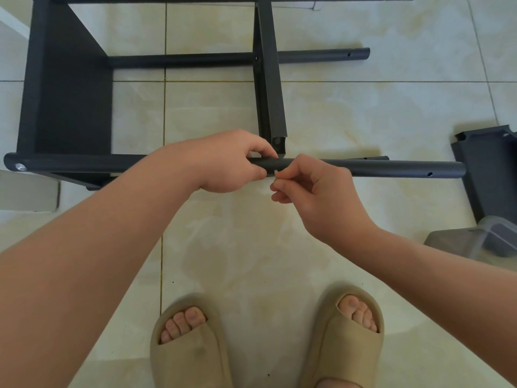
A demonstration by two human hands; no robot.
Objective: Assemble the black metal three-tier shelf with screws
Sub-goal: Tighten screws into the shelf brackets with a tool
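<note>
shelf frame lies on its side on the tiled floor, its solid end panel at far left. a silver screw head sits in the left end of the near tube, which runs left to right across the view. left hand: grip closed round that tube, fingers over the top, thumb beneath, just where the middle tier meets it. right hand, just beside the left: thumb and forefinger pinch a small silvery part close to the tube's near side; too small to identify. far right, a loose dark panel lies beside a clear plastic box. tan slippers stand at bottom centre.
</note>
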